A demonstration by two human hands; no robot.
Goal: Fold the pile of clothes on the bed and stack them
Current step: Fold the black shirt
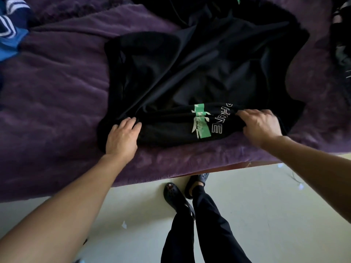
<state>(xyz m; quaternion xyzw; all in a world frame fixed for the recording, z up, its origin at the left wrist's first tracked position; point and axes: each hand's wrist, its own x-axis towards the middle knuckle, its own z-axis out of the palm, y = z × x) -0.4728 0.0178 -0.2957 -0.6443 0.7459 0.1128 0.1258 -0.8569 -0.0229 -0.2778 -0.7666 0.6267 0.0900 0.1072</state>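
Observation:
A black T-shirt (199, 73) with a green and white print and white letters lies spread and wrinkled on the purple blanket (57, 103). My left hand (122, 136) grips the shirt's near left edge, fingers curled into the cloth. My right hand (261, 125) grips the near right part of the shirt beside the letters, fingertips tucked into a fold. The near edge of the shirt is bunched between both hands.
A blue and white garment (11, 25) lies at the far left corner. More dark clothes (341, 44) sit at the right edge, and dark cloth (171, 8) at the top. The bed's near edge runs just behind my feet in dark clogs (178, 196).

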